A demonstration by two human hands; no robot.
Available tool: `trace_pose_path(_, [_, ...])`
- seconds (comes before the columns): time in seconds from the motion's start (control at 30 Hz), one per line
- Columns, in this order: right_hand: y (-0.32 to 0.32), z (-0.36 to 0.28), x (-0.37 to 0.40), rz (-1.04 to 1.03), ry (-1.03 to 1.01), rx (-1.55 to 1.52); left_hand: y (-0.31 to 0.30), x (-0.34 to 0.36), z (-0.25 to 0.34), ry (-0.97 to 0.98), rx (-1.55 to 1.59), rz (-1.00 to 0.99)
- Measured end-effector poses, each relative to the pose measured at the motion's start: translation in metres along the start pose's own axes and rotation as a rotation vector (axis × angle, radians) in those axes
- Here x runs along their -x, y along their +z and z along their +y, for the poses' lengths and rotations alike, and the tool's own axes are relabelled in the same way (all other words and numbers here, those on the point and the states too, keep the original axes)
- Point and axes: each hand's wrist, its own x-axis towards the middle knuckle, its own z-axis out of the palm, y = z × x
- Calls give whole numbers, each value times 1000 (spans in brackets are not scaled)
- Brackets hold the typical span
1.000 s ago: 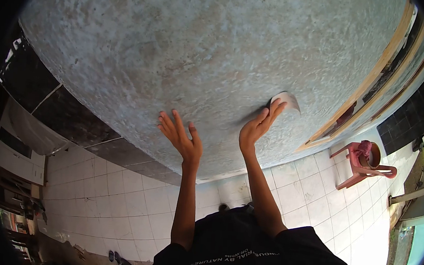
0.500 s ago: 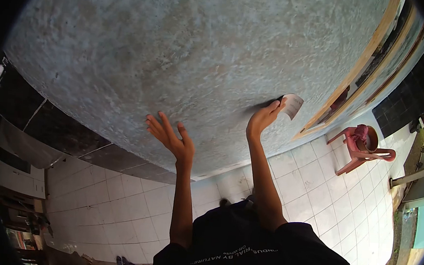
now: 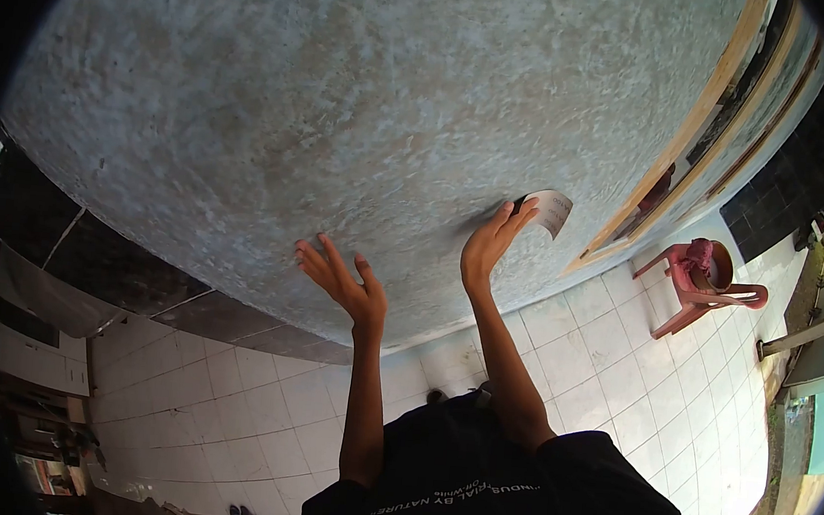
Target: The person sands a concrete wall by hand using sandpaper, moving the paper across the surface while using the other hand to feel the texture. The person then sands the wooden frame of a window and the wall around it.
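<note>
Two bare hands were up at the rough blue-grey wall [image 3: 298,103] in my head view. The right hand [image 3: 486,252] had hold of a curved sheet [image 3: 553,213] with printing on its visible face; its fingers were nearly straight and close together, lapping over the sheet's near side. The sheet lay at the wall, its far edge curling past the fingertips, toward the wooden frame [image 3: 677,152]. I could not tell how much of it touched the plaster.

The left hand [image 3: 347,286] was open and held nothing that I could see, its fingers spread and thumb apart, palm toward the wall; I could not tell whether the fingertips made contact. Dark tiles [image 3: 126,264] ran along the wall's lower part on the left.

Over on the right, a red chair [image 3: 680,318] stood on the pale tiled floor [image 3: 588,354], bearing a round container [image 3: 720,268] with a pink cloth [image 3: 700,253] at its rim.
</note>
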Motion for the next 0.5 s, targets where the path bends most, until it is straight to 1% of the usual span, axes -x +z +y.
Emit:
trace_pose_path(0.03, [8,-5,14,-24,-15,3,0,1,1,-8,3,0])
trace_pose_path(0.13, [15,-3,90,-320,-147,60,5,2,1,-15,-18,12])
trace_pose_path(0.2, [15,6,108,-399,-220,66,6,2,1,-13,-46,26])
trace_pose_path(0.23, [15,6,98,-398,-220,63,4,2,2,-18,-34,17])
trace_pose_path(0.3, [8,12,54,-208,-175,29,1,1,1,-26,-28,5])
trace_pose_path(0.37, [-3,13,6,-62,-107,-16,-1,2,1,-29,4,-19])
trace_pose_path(0.4, [-3,13,2,-64,-106,-13,-2,4,2,-33,3,-21])
trace_pose_path(0.47, [-2,10,-6,17,-50,-8,1,3,4,-41,14,-4])
trace_pose_path(0.5, [10,12,34,-86,-100,81,4,1,5,-34,18,1])
